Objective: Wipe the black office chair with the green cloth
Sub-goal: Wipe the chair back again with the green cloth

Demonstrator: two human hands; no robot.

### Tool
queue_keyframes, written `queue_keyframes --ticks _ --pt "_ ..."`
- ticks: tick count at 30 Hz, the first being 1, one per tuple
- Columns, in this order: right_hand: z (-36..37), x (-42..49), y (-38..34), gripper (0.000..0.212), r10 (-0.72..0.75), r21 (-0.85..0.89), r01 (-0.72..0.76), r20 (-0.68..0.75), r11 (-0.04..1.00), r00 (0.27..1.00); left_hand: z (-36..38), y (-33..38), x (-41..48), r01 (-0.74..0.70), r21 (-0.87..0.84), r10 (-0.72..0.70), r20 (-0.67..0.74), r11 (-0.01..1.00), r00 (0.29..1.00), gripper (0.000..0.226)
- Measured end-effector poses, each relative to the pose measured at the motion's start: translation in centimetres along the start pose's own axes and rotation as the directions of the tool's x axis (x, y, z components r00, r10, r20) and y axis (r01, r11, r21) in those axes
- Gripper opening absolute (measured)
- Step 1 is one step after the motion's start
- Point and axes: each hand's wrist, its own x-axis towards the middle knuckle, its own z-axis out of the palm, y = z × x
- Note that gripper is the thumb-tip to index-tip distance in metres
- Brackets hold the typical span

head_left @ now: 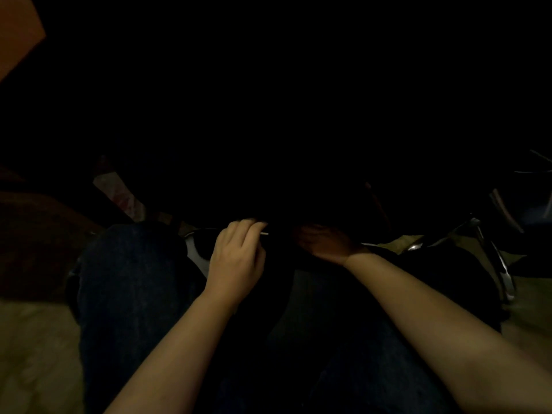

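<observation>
- Knees (128, 288) in jeans fill the near frame, over a pale floor (35, 354).
- Left hand (237, 258) reaches forward between them, and its fingers (254, 231) are curled at a thin pale edge (265, 233). It is too dark to tell whether they pinch it.
- Right hand (324, 243) lies just right of the left at the same depth, sunk in shadow, so I cannot tell its grip.
- Cloth: no green shows anywhere, and it may be hidden in the dark at the hands.
- Chair (298, 162) is, by my judgement, the black mass directly beyond and above both hands. Its chrome leg (504, 276) runs near to far on the right.
- Both hands look equally near the chair, and any wipe would go forward and up.
</observation>
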Motion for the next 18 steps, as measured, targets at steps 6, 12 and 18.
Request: queue_keyframes --ticks 6,12,18 --pt "0.0 -0.6 -0.3 0.047 -0.087 -0.016 0.086 -0.100 0.996 0.991 0.5 0.0 -0.1 -0.009 0.011 0.009 0.022 1.000 1.000 0.030" --pt "-3.3 -2.6 -2.2 0.019 -0.350 -0.258 0.250 -0.493 0.933 0.797 0.8 0.1 -0.3 -0.026 0.015 0.026 -0.051 1.000 0.998 0.034" --pt "-5.2 -4.9 -2.0 0.053 -0.516 -0.413 0.321 -0.563 0.852 0.645 0.6 0.6 -0.1 -0.108 0.050 0.114 -0.145 0.993 0.983 0.033"
